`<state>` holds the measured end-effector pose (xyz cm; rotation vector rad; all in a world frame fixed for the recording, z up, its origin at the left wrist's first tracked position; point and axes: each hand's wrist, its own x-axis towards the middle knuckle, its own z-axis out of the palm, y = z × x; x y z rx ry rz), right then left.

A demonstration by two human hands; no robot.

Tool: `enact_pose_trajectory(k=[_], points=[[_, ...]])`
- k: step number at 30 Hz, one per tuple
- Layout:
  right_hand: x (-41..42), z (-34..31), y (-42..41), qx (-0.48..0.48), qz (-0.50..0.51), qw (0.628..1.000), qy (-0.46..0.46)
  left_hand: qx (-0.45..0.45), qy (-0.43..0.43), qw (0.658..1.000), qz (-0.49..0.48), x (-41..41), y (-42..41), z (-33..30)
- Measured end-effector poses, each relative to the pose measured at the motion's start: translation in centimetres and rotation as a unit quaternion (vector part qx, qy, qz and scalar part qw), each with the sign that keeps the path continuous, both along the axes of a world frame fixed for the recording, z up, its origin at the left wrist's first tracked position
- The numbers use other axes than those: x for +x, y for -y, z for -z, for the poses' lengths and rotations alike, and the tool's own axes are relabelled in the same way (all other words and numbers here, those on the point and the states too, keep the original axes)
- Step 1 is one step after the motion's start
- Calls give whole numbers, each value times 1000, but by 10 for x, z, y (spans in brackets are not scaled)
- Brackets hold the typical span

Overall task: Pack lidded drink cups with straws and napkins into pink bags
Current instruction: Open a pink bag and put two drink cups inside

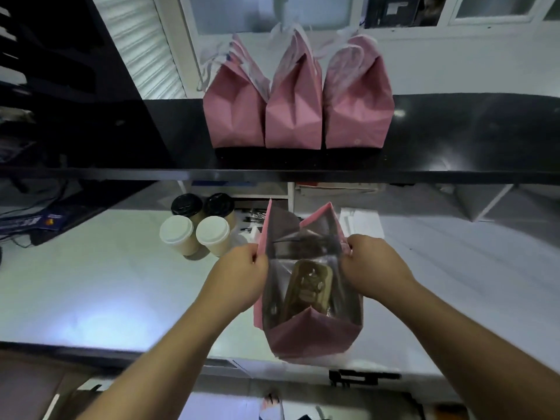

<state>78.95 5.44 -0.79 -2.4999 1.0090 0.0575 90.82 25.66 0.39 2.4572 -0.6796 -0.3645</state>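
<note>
An open pink bag (pixel 312 334) stands on the white counter (pixel 106 283) in front of me. My left hand (pixel 242 274) pinches its left rim and my right hand (pixel 372 265) pinches its right rim, holding the mouth wide. Inside the bag I see a brownish object in clear wrap (pixel 309 286); what it is I cannot tell. Two white-lidded cups (pixel 177 234) (pixel 213 233) and two black-lidded cups (pixel 186 204) (pixel 219 204) stand grouped to the left of the bag.
Three closed pink bags (pixel 235 113) (pixel 294 116) (pixel 357 107) stand side by side on the raised black shelf (pixel 454 137). Dark straws or utensils (pixel 253 216) lie behind the cups. White paper (pixel 360 222) sits right of the open bag.
</note>
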Motion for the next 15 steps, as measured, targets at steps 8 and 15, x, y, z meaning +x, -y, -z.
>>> enact_pose_trajectory(k=[8,15], points=[[32,12,-4,6,52,999,-12,-48,-81,994,57,48,-1,27],[27,13,11,30,31,999,-29,-155,-50,985,63,60,-3,32]])
